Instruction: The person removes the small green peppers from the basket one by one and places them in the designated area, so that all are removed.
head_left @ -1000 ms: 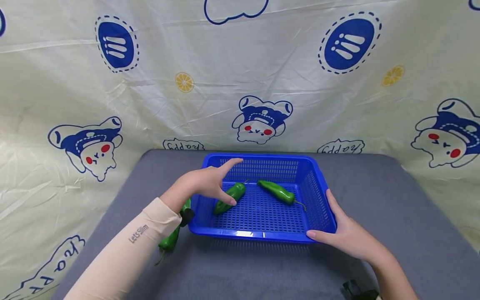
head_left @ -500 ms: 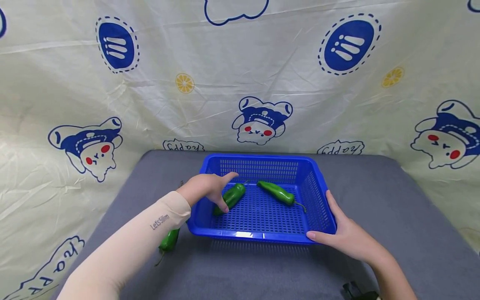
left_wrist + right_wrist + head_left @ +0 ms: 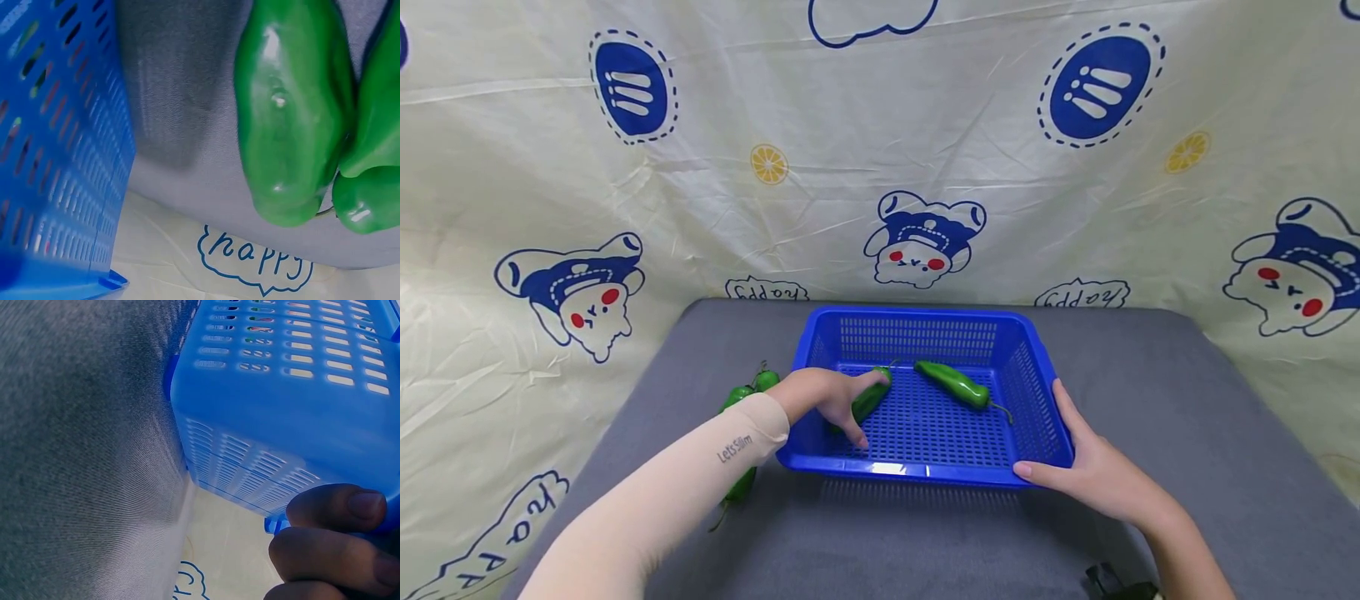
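head view bright; right-wrist fingers (image 3: 325, 556) darkly shadowed

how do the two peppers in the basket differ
The left pepper has its stem end toward the far side; the right pepper has its stem end toward the near right. The left hand partly covers the left pepper; the right pepper is uncovered. Both are green and lie in the blue basket.

Grey table (image 3: 880, 546) beneath blue basket (image 3: 970, 473), green peppers (image 3: 287, 119).

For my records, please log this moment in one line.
left hand: over left pepper, inside basket; right hand: grips basket corner; right pepper: untouched
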Demonstrator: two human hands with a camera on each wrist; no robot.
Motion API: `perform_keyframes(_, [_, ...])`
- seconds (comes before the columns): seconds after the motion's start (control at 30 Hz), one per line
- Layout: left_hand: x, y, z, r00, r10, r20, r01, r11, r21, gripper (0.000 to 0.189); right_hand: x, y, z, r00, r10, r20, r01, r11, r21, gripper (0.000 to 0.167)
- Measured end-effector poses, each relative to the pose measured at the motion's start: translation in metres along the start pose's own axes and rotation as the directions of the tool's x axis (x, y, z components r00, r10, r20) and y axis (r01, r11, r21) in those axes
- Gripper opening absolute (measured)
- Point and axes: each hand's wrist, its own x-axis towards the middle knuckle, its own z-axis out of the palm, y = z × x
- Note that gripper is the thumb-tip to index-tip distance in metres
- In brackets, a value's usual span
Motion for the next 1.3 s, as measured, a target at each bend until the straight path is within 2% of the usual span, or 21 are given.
perform_keyframes(0.2, [0.005, -0.001, 0.004, 1.000, -0.004, -0.008, 0.004, 1.000, -0.003, 0.099, 0.001, 0.001, 0.000, 1.000, 0.006, -0.001, -0.006, 1.000, -0.004, 0.118])
perform_keyframes(0.4, [0.012, -0.006, 0.006, 0.999, 0.030, -0.023, -0.031, 0.999, -0.029, 0.095, 0.001, 0.001, 0.001, 1.000, 0.007, -0.007, -0.007, 1.000, -0.005, 0.119])
perform_keyframes(0.73, [0.022, -0.010, 0.007, 0.997, 0.081, -0.016, -0.081, 0.996, -0.037, 0.106, 0.000, -0.001, -0.001, 1.000, 0.009, -0.012, -0.009, 1.000, -0.002, 0.119])
perform_keyframes(1.3, [0.024, -0.010, 0.008, 0.995, 0.098, 0.005, -0.098, 0.993, -0.070, 0.110, 0.003, 0.003, 0.000, 1.000, 0.004, -0.008, -0.004, 1.000, -0.008, 0.120])
